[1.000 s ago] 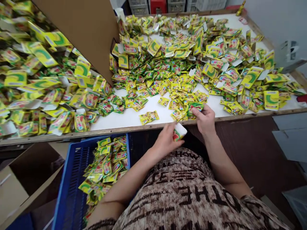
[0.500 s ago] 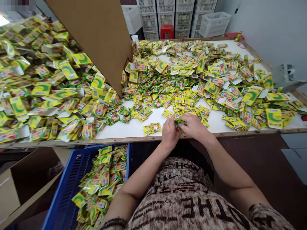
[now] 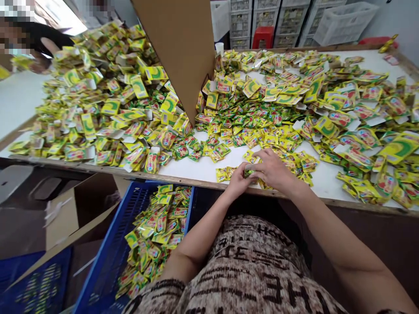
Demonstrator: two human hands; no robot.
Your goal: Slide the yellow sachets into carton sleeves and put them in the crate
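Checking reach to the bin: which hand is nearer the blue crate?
Left. The left hand rests at the table edge, just up and right of the crate. The right hand touches it on the far side, farther right.

A packing workshop, by the look of it: a long white worktable [image 3: 196, 168] is heaped with hundreds of identical yellow-green sachets [image 3: 278, 117] and flat cartons [image 3: 327, 126]. A blue crate [image 3: 108, 257] of filled packs sits below its edge, and stacked white plastic crates [image 3: 262, 17] line the back wall.
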